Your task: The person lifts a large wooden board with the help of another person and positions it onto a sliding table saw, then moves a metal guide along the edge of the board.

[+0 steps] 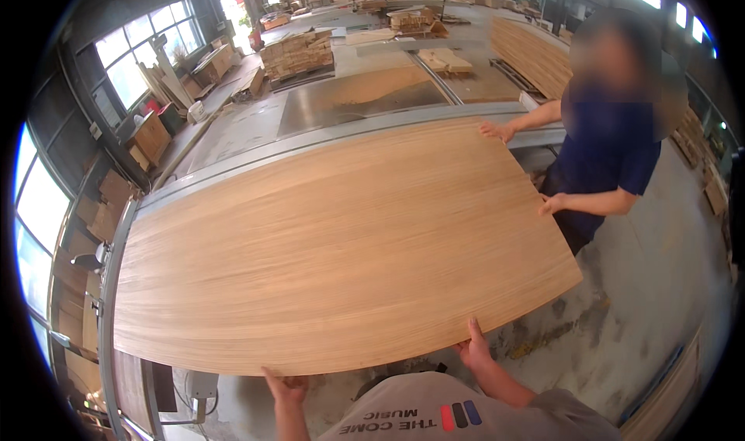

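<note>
Workshop, daylight from the left. A broad, flat, pale-brown wooden panel (334, 247) covers most of the grey metal-railed counter (310, 138): its far edge lies along the counter's far rail, its left edge at the left rail, its near edge toward the wearer. Surface smooth, grain running lengthwise, colour fairly even; edges look bowed through the lens.

Left hand (287, 390) closed on the panel's near edge, left of its middle, thumb at the top, fingers mostly hidden beneath. Right hand (476, 352) grips the same edge further right, toward the near right corner, thumb laid up over the face.

A co-worker in a dark blue short-sleeved shirt (613, 146) stands off the panel's right end, one hand at the far right corner, the other on the right edge.

Beyond the counter's far rail: a dull metal plate (310, 111), partly strewn with tan dust. Further back, a stacked pile of light timber (299, 57) and pale wooden pieces (446, 60). Behind the co-worker, a long row of brown planks (528, 53). Left wall: large paned window (128, 57), wooden cabinet (151, 138), white bucket (197, 112). Grey concrete floor (660, 270), stained dark near the panel's near right corner.
</note>
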Motion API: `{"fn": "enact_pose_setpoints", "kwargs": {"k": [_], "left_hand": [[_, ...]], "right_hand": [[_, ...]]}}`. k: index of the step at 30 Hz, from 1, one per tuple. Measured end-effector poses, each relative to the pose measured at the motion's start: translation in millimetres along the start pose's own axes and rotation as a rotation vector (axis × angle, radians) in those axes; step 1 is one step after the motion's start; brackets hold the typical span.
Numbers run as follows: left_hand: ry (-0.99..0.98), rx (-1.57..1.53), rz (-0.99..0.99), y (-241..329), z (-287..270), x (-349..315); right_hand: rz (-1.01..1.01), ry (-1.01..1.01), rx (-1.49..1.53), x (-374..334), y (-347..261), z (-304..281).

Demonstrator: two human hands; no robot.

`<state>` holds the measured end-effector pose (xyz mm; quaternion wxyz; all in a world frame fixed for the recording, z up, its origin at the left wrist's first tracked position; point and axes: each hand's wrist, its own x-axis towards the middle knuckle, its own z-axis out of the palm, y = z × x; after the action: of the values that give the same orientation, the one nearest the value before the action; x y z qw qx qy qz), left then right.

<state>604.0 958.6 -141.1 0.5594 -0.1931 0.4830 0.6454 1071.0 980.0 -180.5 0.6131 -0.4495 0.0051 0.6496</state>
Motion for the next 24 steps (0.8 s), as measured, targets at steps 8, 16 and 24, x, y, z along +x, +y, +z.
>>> {"fn": "enact_pose_setpoints", "kwargs": {"k": [8,16,24], "left_hand": [[0.089,0.121,0.398,157,-28,44],[0.235,0.222,0.531,177,-33,83],[0.403,0.303,0.502,177,-20,69]], "right_hand": [[-0.020,0.091,0.033,-3,13,15],[-0.169,0.103,0.045,0,16,5],[-0.256,0.219,0.022,-10,14,10]]}}
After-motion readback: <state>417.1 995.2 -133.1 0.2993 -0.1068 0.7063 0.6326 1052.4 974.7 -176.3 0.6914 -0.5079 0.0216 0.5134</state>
